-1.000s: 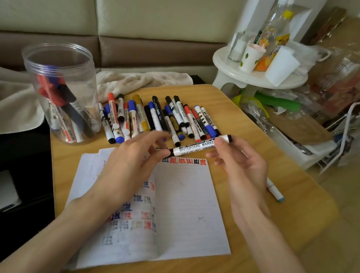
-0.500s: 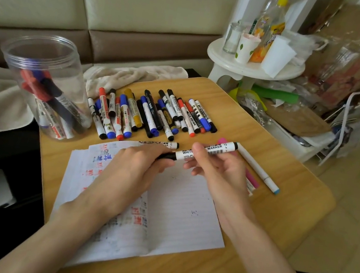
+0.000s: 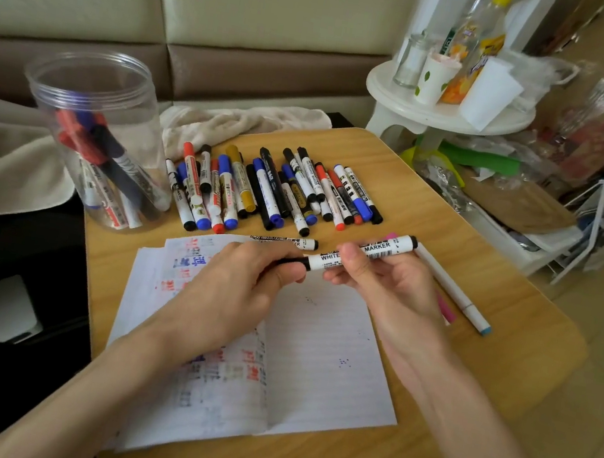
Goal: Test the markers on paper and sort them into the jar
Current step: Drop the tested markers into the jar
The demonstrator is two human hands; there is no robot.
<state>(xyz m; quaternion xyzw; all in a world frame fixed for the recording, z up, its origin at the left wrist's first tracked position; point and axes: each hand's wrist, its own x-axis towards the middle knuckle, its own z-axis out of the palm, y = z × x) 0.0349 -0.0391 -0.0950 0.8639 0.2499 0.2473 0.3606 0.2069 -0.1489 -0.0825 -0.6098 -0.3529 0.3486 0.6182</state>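
As 2 hands (image 3: 245, 283) (image 3: 382, 284) grip, 1 marker (image 3: 385, 249).

A cream and brown sofa back (image 3: 247, 5) is seen far off. A wooden table (image 3: 511, 338) is set near it. A white stool (image 3: 390, 99), loaded with bottles (image 3: 476, 47) and cups (image 3: 432, 77), is placed far right, on a beige floor (image 3: 602, 383).
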